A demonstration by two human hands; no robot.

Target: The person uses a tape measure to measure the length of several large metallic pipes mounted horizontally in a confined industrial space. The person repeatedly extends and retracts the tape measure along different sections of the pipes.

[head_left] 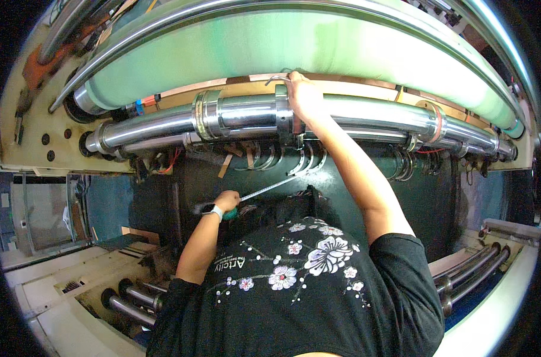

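Note:
My left hand (226, 201) is closed round a green tape measure (230, 214), low and left of centre. Its pale blade (267, 190) stretches up and right toward curved metal pieces (306, 162) below the shaft. Higher up, my right hand (305, 95) reaches over the polished steel shaft (247, 110), beside a metal collar (282, 107). From its fingertips sticks a bent thin metal rod, apparently a hex key (276, 78). The fingers are curled over the far side and partly hidden.
A wide pale-green roller (223, 50) spans the machine behind the shaft. More rings (206, 114) sit along the shaft, and several curved pieces (404, 165) hang below at right. Cream side frames (44, 128) stand at both ends. Steel rollers (475, 279) lie at the lower right.

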